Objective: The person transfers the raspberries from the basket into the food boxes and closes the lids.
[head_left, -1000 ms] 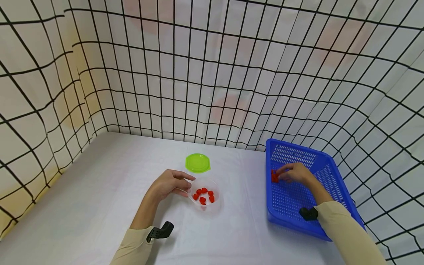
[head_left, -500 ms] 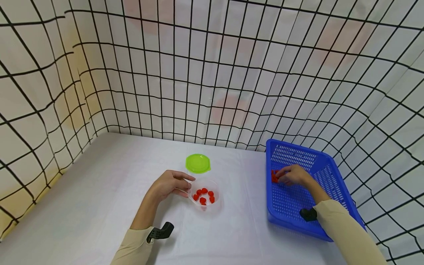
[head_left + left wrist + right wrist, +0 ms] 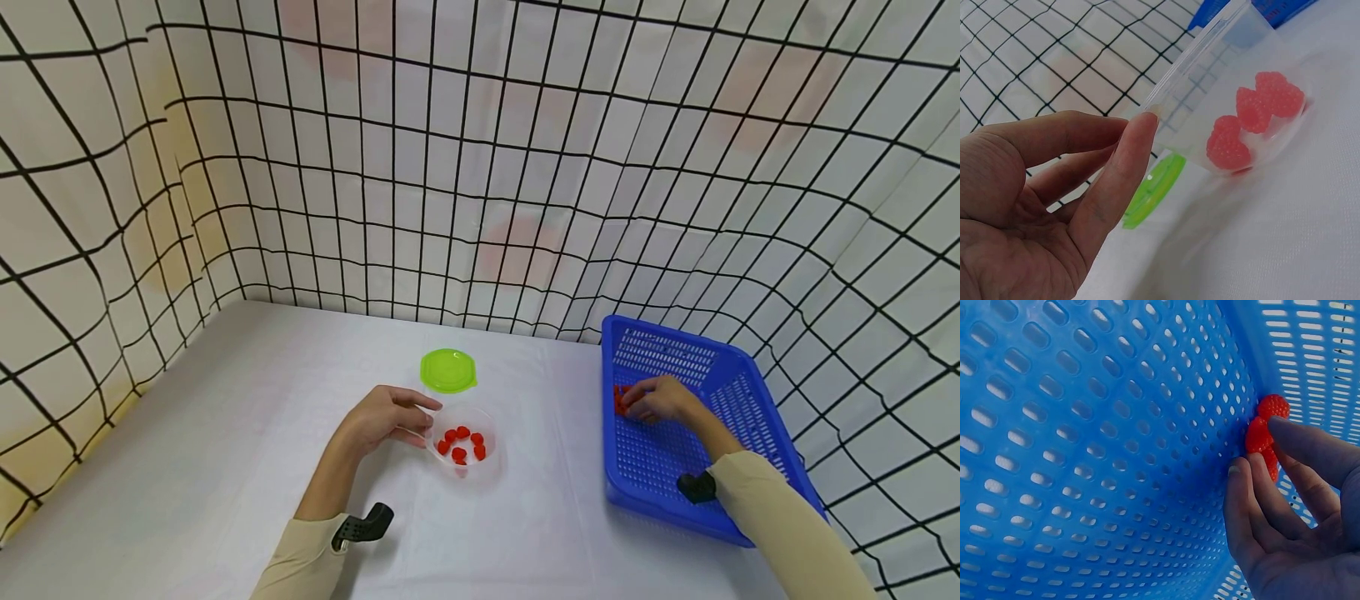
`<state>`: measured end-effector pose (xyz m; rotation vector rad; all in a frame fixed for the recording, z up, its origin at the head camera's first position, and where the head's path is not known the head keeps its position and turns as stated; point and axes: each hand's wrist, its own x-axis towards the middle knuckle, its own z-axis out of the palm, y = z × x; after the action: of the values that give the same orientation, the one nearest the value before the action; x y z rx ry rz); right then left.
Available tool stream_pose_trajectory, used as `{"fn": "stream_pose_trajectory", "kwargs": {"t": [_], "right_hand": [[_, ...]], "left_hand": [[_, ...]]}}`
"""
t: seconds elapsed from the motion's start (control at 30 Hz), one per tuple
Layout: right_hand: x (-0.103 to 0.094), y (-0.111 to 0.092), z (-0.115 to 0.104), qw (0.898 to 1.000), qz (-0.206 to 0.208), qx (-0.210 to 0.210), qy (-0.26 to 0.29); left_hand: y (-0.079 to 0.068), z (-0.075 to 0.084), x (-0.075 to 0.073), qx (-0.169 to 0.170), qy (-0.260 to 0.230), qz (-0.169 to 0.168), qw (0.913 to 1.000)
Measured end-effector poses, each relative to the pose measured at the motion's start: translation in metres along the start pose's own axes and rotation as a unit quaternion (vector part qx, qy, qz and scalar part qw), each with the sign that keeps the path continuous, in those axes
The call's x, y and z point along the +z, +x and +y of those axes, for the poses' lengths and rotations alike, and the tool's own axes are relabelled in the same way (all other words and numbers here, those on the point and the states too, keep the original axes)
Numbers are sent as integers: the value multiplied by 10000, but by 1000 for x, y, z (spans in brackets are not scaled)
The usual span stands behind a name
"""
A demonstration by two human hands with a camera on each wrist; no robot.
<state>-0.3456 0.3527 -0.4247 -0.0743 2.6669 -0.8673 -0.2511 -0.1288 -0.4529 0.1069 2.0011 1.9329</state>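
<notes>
My left hand (image 3: 390, 414) pinches the near-left rim of a clear plastic container (image 3: 1192, 119) between thumb and fingers. Several red toy-like raspberries (image 3: 459, 454) lie on the container's bottom, and it stands on the white table. Inside a blue perforated basket (image 3: 611, 458), my right hand (image 3: 662, 400) reaches down to the left wall. There, a small cluster of raspberries (image 3: 1273, 406) sits in the corner, and the right thumb and fingertips close around one raspberry (image 3: 1259, 436). Part of the cluster is hidden behind the fingers.
A bright green lid (image 3: 448, 371) lies flat on the table behind the container. Black wire mesh (image 3: 431, 150) with white cloth behind it walls the table at the back and sides. Both wrists carry black camera mounts (image 3: 363, 523).
My right hand has sunk slightly towards the raspberries and its fingers have drawn closer together. The left hand and the container stay where they were.
</notes>
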Motion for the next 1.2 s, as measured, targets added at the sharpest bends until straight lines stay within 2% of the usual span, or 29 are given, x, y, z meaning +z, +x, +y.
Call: {"fn": "stream_pose_trajectory", "kwargs": {"t": [0.33,0.63,0.9,1.2], "right_hand": [[2,1,0,9999,57,15,-123],[-4,-4,-4,9998,94,-16,176],[-11,-11,-16,9998,118,-19,165],[-20,-18,-32,9988,51,-184,451]], "left_hand": [[0,-1,0,27,-26,-18,10000],[0,-1,-1,53,-51,-45,10000],[0,-1,-1,61,-41,-39,10000],[0,0,-1,12,-23,-24,10000]]}}
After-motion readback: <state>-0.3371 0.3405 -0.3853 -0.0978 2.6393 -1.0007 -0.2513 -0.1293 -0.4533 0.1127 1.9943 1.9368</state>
